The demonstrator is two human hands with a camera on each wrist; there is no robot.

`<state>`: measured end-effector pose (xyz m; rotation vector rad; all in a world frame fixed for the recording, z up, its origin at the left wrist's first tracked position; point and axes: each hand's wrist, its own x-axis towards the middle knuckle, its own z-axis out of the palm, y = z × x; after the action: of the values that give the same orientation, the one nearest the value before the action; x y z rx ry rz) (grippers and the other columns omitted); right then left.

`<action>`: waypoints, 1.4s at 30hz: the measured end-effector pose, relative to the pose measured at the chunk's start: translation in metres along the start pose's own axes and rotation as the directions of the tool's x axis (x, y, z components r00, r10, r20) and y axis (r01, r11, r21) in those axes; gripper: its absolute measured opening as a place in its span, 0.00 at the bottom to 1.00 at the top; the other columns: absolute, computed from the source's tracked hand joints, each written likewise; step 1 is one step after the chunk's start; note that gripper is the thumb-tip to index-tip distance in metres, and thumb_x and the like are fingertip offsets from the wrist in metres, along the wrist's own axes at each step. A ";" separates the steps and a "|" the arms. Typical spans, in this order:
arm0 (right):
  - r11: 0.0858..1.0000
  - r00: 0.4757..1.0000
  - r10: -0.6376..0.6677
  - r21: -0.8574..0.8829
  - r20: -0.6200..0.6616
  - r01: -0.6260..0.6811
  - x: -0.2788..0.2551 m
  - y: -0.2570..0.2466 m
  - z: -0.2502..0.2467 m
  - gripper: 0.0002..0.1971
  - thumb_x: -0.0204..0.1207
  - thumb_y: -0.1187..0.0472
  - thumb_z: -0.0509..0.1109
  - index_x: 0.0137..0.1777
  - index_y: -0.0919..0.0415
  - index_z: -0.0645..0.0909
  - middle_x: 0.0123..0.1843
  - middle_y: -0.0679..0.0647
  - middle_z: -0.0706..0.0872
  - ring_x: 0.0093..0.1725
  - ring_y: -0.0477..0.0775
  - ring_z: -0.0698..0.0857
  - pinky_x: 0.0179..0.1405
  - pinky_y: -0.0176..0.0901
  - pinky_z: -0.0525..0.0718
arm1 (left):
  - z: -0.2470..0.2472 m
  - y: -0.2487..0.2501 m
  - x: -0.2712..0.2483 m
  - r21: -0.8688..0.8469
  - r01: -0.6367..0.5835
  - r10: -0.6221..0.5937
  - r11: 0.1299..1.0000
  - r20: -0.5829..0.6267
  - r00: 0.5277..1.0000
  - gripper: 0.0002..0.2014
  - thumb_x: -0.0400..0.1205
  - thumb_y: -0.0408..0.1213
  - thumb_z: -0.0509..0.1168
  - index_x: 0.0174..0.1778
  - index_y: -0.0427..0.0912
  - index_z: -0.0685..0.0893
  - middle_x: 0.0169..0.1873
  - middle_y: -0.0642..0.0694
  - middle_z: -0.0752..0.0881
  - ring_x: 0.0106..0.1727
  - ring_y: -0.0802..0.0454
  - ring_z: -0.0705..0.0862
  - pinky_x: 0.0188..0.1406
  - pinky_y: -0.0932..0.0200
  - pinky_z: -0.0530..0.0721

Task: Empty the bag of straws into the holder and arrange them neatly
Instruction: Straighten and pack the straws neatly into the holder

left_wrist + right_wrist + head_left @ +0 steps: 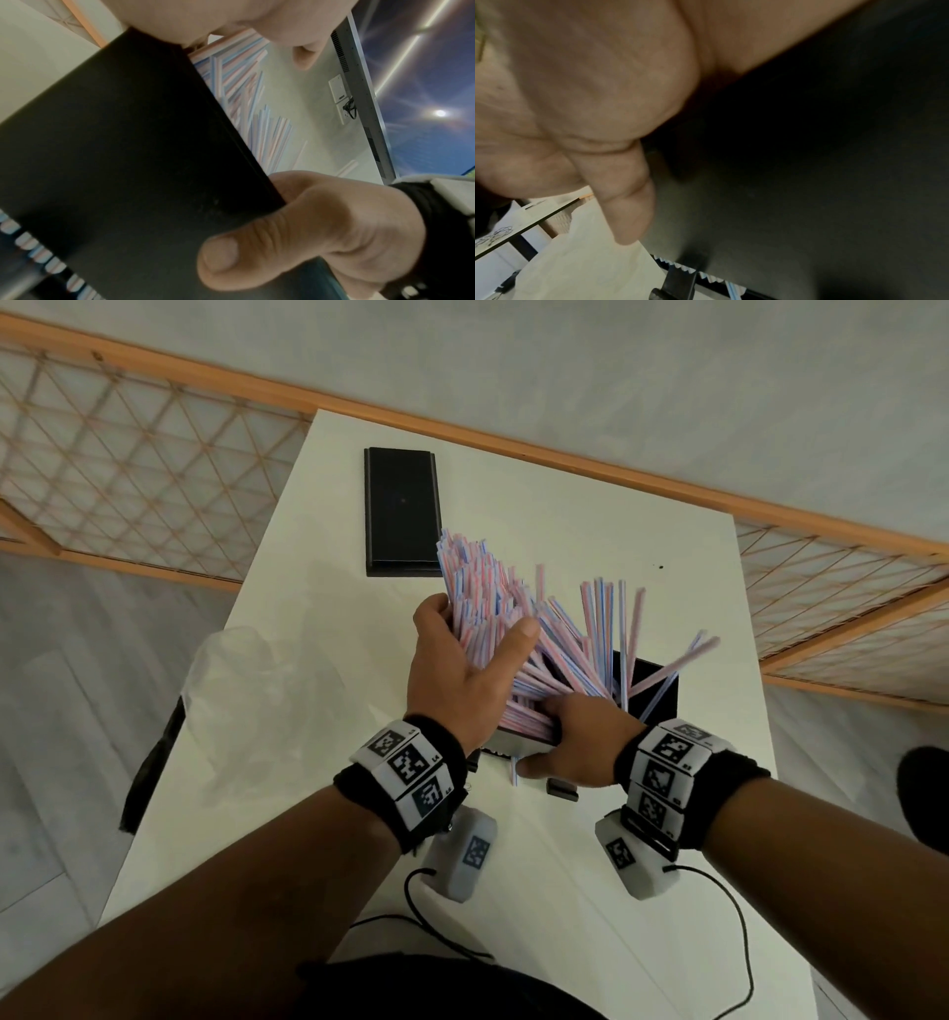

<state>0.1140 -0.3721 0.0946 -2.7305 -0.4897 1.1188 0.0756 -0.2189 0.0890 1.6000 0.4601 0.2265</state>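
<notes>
The pink-, blue- and white-striped plastic drinking straws (493, 608) stand as a loose, splayed sheaf in the black rectangular box-shaped straw holder (652, 695), which sits near the right edge of the white table (318, 814), about midway along it. Most of the straws lean toward the far left; a few on the right stick out at stray angles, and their lower ends show along a slot at the holder's near side in the wrist views. The left hand (452, 670) is wrapped round the thick leaning bundle, thumb on one side and fingers on the other. The right hand (580, 742) grips the holder's near left corner, thumb pressed flat on its black front wall and fingers over the rim among the straw bases. A crumpled clear plastic bag (246, 701) lies at the table's left edge. A flat black rectangular lid-like panel (400, 510) lies toward the far edge, behind the straws.
</notes>
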 end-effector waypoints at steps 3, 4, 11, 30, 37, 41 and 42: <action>0.998 1.000 -0.020 0.063 0.017 0.019 -0.001 -0.006 -0.005 0.24 0.65 0.43 0.82 0.56 0.50 0.79 0.47 0.46 0.86 0.46 0.49 0.85 0.47 0.45 0.83 | 0.000 0.000 -0.001 -0.008 0.012 -0.012 1.000 0.012 1.000 0.42 0.66 0.65 0.74 0.70 0.47 0.68 0.60 0.58 0.84 0.57 0.67 0.86 0.54 0.73 0.82; 0.997 0.999 -0.023 0.076 0.025 0.021 0.000 -0.008 -0.005 0.24 0.65 0.44 0.82 0.57 0.50 0.79 0.47 0.46 0.86 0.46 0.49 0.85 0.46 0.44 0.83 | -0.001 0.000 -0.001 -0.008 0.017 -0.017 1.000 0.012 1.000 0.43 0.65 0.65 0.75 0.70 0.48 0.68 0.60 0.59 0.84 0.56 0.68 0.86 0.52 0.74 0.83; 0.998 0.994 -0.054 0.040 0.100 0.050 0.006 -0.018 -0.011 0.39 0.63 0.49 0.83 0.74 0.51 0.71 0.59 0.47 0.84 0.55 0.56 0.85 0.60 0.50 0.84 | -0.002 0.003 -0.003 0.050 0.044 -0.044 0.998 0.011 0.999 0.49 0.58 0.65 0.80 0.71 0.50 0.68 0.62 0.58 0.84 0.59 0.66 0.86 0.49 0.78 0.79; 0.987 0.977 -0.031 -0.163 -0.209 -0.003 -0.014 -0.003 -0.010 0.33 0.60 0.22 0.71 0.36 0.52 0.67 0.31 0.48 0.76 0.29 0.44 0.74 0.25 0.38 0.67 | -0.005 0.001 0.002 0.150 0.101 -0.092 0.984 -0.065 0.994 0.48 0.66 0.52 0.85 0.77 0.48 0.67 0.71 0.54 0.78 0.65 0.55 0.84 0.62 0.58 0.82; 0.977 0.947 -0.203 -0.118 -0.251 0.178 -0.022 -0.003 0.002 0.18 0.71 0.43 0.75 0.52 0.56 0.83 0.41 0.52 0.87 0.42 0.59 0.85 0.44 0.49 0.83 | -0.004 -0.002 0.004 0.121 0.088 -0.084 0.989 -0.043 0.996 0.47 0.64 0.56 0.85 0.74 0.49 0.69 0.65 0.56 0.82 0.59 0.60 0.87 0.53 0.69 0.84; 0.993 0.970 -0.110 -0.059 -0.216 0.099 -0.013 0.000 0.010 0.16 0.70 0.43 0.75 0.48 0.53 0.81 0.40 0.51 0.87 0.41 0.57 0.85 0.45 0.47 0.85 | -0.003 0.000 0.002 0.038 0.070 -0.070 0.997 -0.020 0.997 0.48 0.64 0.68 0.77 0.74 0.48 0.68 0.66 0.54 0.83 0.60 0.60 0.87 0.60 0.63 0.86; 0.995 0.977 -0.093 -0.058 -0.193 0.083 -0.012 0.000 0.011 0.16 0.69 0.43 0.75 0.48 0.52 0.80 0.39 0.50 0.87 0.40 0.56 0.85 0.45 0.47 0.86 | -0.003 -0.001 0.002 0.022 0.061 -0.060 0.998 -0.027 0.998 0.49 0.63 0.71 0.74 0.74 0.47 0.68 0.67 0.52 0.82 0.62 0.57 0.86 0.63 0.60 0.85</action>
<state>0.0981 -0.3760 0.0950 -2.7921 -0.6097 0.8166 0.0758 -0.2149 0.0880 1.6043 0.5323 0.1969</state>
